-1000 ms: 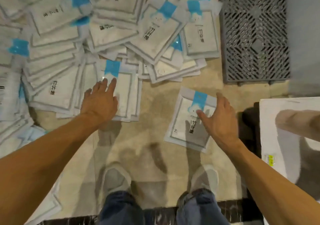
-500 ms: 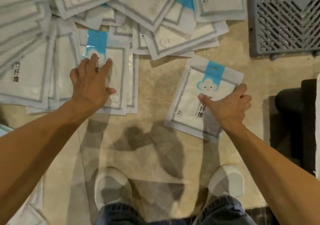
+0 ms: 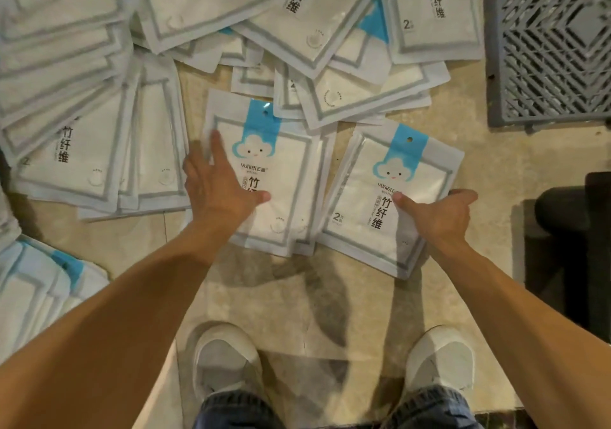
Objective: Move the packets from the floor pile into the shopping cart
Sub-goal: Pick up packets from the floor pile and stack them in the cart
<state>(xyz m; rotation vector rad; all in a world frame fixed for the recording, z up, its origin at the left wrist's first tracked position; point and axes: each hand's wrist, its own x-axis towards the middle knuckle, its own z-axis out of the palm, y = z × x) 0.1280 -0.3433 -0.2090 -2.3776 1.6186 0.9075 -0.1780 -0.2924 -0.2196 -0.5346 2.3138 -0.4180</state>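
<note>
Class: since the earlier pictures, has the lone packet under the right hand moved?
Cannot tell: the camera moved. The lone packet lies similarly beside the grey grate.

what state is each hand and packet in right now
left hand: on a packet, fingers spread and fairly straight
left packet: flat, on top of a small stack
right hand: gripping a packet's right edge
right packet: face up on the floor
pile: overlapping, on the floor
</note>
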